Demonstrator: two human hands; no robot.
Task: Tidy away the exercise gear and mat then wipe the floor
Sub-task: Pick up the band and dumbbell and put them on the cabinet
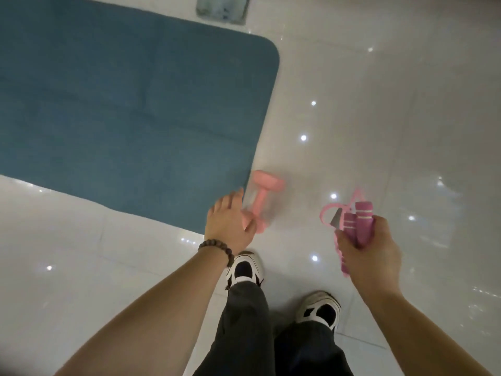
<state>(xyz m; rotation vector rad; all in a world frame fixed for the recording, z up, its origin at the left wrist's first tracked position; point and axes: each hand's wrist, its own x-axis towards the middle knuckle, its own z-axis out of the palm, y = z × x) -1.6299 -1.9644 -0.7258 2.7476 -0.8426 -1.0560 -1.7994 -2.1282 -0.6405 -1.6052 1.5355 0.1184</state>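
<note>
We look down on a glossy floor (406, 118) of large pale tiles with thin grout lines. Small bright points of light (303, 137) reflect off it in a scattered line, and a hazy, window-like reflection (436, 213) shows at the right. At the top edge sits a grey-blue, mottled rectangular thing (222, 8), too blurred to tell.

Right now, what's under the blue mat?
The blue mat lies flat on white floor tile. Nothing pokes out at its edges; anything beneath stays hidden.

Bare forearms, a dark beaded bracelet (217, 252) (left wrist), dark grey trousers (245, 321), black-and-white trainers (320, 312).
</note>
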